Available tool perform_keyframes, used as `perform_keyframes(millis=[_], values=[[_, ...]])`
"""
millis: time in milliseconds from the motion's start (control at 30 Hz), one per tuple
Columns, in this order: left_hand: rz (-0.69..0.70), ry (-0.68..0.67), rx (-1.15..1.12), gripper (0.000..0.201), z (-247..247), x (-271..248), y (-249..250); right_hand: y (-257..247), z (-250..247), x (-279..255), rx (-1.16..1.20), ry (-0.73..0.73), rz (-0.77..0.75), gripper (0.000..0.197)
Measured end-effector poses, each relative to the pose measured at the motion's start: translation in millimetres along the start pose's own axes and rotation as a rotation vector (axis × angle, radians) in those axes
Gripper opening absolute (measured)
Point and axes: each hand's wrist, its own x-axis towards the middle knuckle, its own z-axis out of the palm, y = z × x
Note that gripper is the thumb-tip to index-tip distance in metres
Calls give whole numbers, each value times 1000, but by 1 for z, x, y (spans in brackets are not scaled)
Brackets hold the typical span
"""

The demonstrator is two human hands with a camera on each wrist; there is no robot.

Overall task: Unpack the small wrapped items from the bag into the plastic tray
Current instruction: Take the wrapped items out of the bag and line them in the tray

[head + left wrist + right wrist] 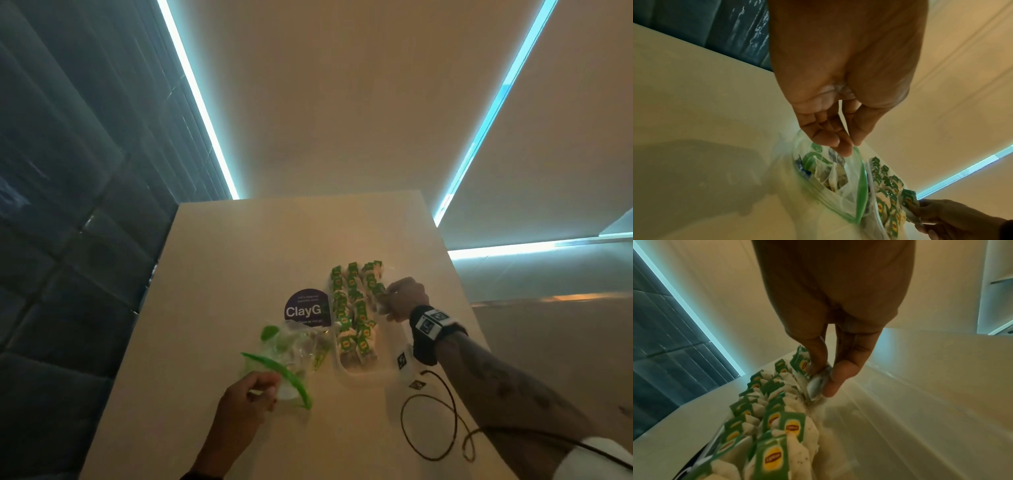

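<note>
Right thumb (819, 360) and forefinger pinch a wrapped tea bag (815, 387), its green tag up, right over the tray (387, 368). The right hand (406, 298) hangs at the tray's far right side, fingers pointing down, wrist strapped in a black band (433, 325), forearm angling back off the tray's near right corner. Left of the held one, rows of tea bags (352, 308) fill the tray's left half; its right half shows bare floor. The left hand (251, 394), fingers narrowed, pinches the zip rim of the bag (294, 349), holding its mouth open just left of the tray, a few tea bags inside. A purple disc (305, 308) lies beside the tray's left wall. A looped cable (430, 425) sits near the tray's near right corner, on the table (239, 257).
</note>
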Motion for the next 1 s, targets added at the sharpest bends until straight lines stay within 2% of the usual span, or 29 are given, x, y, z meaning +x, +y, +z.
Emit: perform_keyframes(millis=[100, 233, 467, 633, 800, 1000], values=[[-33, -4, 15, 27, 2, -1, -5, 0, 12, 12, -67, -2, 21, 20], [-45, -7, 12, 22, 5, -3, -5, 2, 26, 24, -122, 16, 28, 33], [-80, -21, 0, 21, 9, -5, -2, 6, 39, 23, -96, 50, 69, 50], [-95, -19, 7, 23, 7, -6, -5, 6, 51, 17, -189, 10, 56, 50], [-96, -12, 20, 23, 4, -7, -11, 9, 57, 14, -201, 22, 84, 42], [-102, 3, 16, 25, 2, -9, -18, 11, 53, 17, -200, 9, 76, 45]])
